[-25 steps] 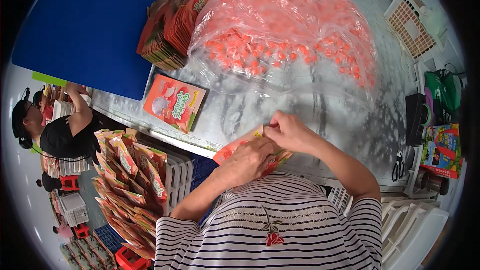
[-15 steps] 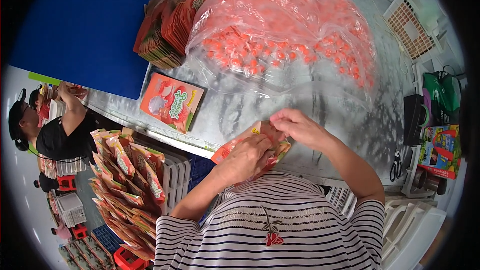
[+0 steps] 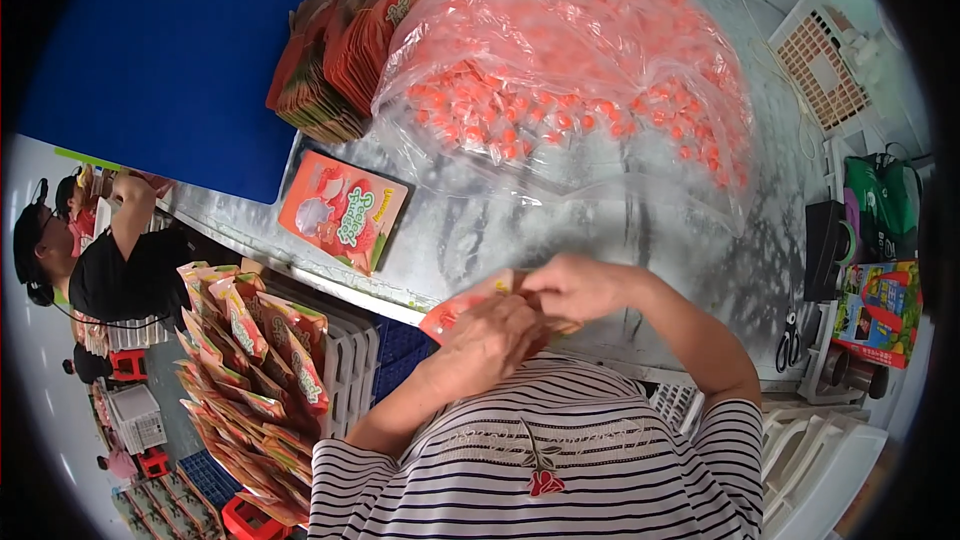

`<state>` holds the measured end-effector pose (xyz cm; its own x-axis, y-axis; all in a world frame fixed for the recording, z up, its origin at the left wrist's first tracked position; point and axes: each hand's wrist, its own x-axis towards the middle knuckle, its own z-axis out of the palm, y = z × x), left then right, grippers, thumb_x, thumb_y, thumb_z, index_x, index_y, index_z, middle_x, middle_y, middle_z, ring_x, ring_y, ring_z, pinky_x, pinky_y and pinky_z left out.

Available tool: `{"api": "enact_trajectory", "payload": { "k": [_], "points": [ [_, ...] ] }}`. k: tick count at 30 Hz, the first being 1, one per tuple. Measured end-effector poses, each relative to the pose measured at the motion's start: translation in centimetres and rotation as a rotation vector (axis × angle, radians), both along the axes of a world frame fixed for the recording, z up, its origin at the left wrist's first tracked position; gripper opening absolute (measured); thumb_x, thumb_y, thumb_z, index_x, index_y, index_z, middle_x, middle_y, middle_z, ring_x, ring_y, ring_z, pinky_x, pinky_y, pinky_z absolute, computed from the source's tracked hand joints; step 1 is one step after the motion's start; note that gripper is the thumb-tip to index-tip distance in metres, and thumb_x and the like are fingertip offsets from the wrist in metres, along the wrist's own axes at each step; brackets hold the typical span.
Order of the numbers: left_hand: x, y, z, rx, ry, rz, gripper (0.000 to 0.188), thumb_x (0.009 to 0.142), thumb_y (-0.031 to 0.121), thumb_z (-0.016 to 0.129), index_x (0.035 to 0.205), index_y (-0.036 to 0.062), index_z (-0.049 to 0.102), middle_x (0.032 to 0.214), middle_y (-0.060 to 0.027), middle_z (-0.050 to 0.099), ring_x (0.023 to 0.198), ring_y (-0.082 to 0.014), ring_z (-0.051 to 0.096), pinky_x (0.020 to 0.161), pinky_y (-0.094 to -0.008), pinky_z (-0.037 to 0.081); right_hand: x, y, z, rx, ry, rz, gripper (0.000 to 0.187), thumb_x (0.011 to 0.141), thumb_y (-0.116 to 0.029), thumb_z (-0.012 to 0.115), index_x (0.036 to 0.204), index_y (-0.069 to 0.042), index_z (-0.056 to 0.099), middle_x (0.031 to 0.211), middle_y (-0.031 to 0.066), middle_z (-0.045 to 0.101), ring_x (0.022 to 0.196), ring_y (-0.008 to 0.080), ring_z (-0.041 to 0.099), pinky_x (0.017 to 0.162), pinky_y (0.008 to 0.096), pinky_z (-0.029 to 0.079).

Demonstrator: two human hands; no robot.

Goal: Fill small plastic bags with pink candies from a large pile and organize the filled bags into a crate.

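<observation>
Gripping the red pouch [image 3: 453, 313] below frame centre, our left hand [image 3: 487, 342] covers its middle. Our right hand [image 3: 574, 287] pinches its upper-right edge.

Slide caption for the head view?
Left hand and right hand on a red pouch; beyond, a bulging clear bag.

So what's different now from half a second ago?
The right hand has moved leftward and nearer the body, closer to the left hand. No clear release. Unchanged: left hand holding the red pouch, flat pouch on the table, clear bag.
</observation>
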<state>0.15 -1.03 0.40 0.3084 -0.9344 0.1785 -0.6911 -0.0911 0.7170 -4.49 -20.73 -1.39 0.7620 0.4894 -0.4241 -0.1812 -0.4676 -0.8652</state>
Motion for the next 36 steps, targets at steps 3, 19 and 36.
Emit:
{"api": "enact_trajectory", "payload": {
  "k": [3, 19, 36],
  "points": [
    [1.3, 1.1, 0.3, 0.055, -0.077, 0.146, 0.013, 0.076, 0.005, 0.068, 0.086, 0.0010, 0.060, 0.082, -0.0171, 0.061, 0.074, -0.0349, 0.061, 0.068, -0.0409, 0.050, 2.7, -1.7, 0.1, 0.496, -0.112, -0.618, 0.022, 0.096, -0.016, 0.051, 0.100, 0.000, 0.065, 0.092, 0.0045, 0.068, 0.082, 0.0156, 0.065, 0.071, 0.0307, 0.053],
    [2.0, 2.6, -0.9, 0.042, 0.033, 0.228, 0.012, 0.077, 0.005, 0.067, 0.084, 0.0022, 0.058, 0.080, -0.0139, 0.061, 0.071, -0.0333, 0.062, 0.063, -0.0392, 0.050, 12.0, -1.8, -10.6, -0.781, -0.742, -0.578, 0.036, 0.083, -0.019, 0.063, 0.117, -0.009, 0.058, 0.117, 0.0146, 0.046, 0.110, 0.0343, 0.045, 0.095, 0.0453, 0.039],
    [1.7, 1.2, -1.1, 0.128, 0.011, 0.151, 0.009, 0.080, 0.005, 0.062, 0.087, -0.0003, 0.058, 0.084, -0.0139, 0.060, 0.075, -0.0323, 0.060, 0.068, -0.0386, 0.048, 5.4, -7.3, -8.6, -0.500, -0.831, -0.880, 0.038, 0.080, -0.015, 0.066, 0.115, -0.002, 0.055, 0.128, 0.0187, 0.047, 0.120, 0.0348, 0.043, 0.099, 0.0398, 0.039]
  ]
}}
